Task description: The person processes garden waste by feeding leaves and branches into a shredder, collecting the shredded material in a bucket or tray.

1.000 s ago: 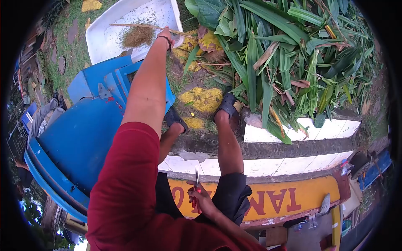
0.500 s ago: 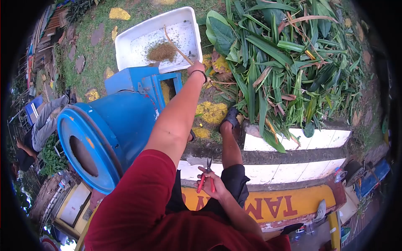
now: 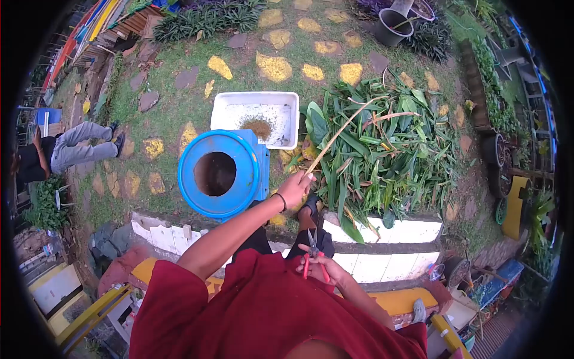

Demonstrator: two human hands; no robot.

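Observation:
My left hand (image 3: 293, 190) is closed around the lower end of a long tan stick (image 3: 336, 136), which slants up and right over a heap of cut green leaves (image 3: 388, 161). Close to my body, my right hand (image 3: 330, 269) holds pruning shears (image 3: 313, 252) with red handles, their blades pointing up and slightly parted. A blue drum-shaped machine (image 3: 257, 173) with a round opening in its top stands left of my left hand. Beyond it, a white tray (image 3: 221, 113) holds a small pile of brown shredded matter (image 3: 257, 127).
White-tiled steps (image 3: 382, 232) and a yellow ledge (image 3: 403, 301) lie near my feet. Yellow stepping stones (image 3: 274, 67) dot the grass. A person in grey trousers (image 3: 84, 145) is at the far left. Plant pots (image 3: 391, 30) stand at the upper right.
My left hand has swung the stick away from the white tray, to the right over the leaf heap. The view has shifted and widened. The shears stay in my right hand.

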